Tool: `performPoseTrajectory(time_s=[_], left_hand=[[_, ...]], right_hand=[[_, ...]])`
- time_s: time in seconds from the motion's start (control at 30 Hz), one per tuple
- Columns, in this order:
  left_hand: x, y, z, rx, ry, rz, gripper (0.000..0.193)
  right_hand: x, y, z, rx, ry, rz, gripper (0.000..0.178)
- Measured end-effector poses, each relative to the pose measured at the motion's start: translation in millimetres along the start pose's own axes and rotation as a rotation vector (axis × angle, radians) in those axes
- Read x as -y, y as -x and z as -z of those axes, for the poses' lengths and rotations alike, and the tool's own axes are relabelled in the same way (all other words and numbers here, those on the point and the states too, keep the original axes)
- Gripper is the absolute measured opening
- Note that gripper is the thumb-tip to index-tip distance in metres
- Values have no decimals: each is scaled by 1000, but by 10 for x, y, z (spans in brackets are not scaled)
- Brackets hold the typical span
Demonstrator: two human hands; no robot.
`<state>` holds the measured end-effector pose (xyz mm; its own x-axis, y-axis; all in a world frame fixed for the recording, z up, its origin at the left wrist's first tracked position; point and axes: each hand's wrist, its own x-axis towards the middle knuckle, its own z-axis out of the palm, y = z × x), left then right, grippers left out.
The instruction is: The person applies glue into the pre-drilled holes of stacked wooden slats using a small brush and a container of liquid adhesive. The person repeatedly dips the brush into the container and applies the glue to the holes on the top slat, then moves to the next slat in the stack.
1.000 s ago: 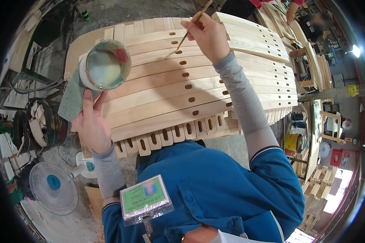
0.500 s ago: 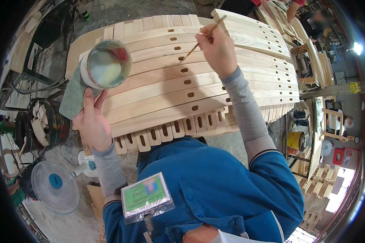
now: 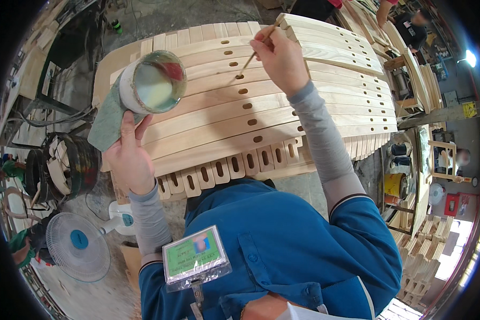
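Observation:
My left hand (image 3: 130,157) grips a pot (image 3: 127,88) by its flat grey-green handle; the pot is tilted and holds a pale, milky liquid. Between the fingers of my right hand (image 3: 280,58) is a thin brush (image 3: 250,57), its tip at an oval slot in one of the wooden slats (image 3: 197,88). The slats lie side by side in a row across the work surface, each with small oval slots. Below their near edge, shorter slotted wooden pieces (image 3: 218,169) stick out toward me.
A white fan (image 3: 79,246) stands at lower left, beside a dark drum (image 3: 72,165) of wood offcuts. More slats (image 3: 330,42) are stacked at far right. Other people work at the upper right and right edge. Stacked wooden parts (image 3: 426,250) sit at lower right.
My right hand has shifted slightly left, and the brush stands steeper with its tip at the slot. In the picture, the pot and my left hand sit a little further right.

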<state>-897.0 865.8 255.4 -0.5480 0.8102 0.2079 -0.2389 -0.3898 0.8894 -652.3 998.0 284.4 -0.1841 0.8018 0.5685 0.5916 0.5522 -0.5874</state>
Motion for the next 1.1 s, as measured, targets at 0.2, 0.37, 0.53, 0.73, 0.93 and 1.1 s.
performPoseTrajectory(time_s=[0.2, 0.37, 0.53, 0.73, 0.93, 1.1], left_hand=[[-39, 9, -82, 48, -38, -19, 25], [-122, 58, -345, 140, 19, -92, 26], [-30, 92, -439, -8, 62, -261, 27], [-68, 25, -409, -95, 233, -277, 17], [-55, 84, -363, -76, 247, -212, 17], [-69, 87, -401, -26, 290, -237, 20]], right_hand=[[539, 54, 490, 14, -604, -61, 10], [695, 257, 300, -117, -600, 330, 8], [836, 672, 204, -21, -408, 407, 20], [904, 902, 365, 25, -635, 469, 28], [898, 897, 207, -109, -790, 405, 28], [873, 900, 175, -135, -766, 315, 25]])
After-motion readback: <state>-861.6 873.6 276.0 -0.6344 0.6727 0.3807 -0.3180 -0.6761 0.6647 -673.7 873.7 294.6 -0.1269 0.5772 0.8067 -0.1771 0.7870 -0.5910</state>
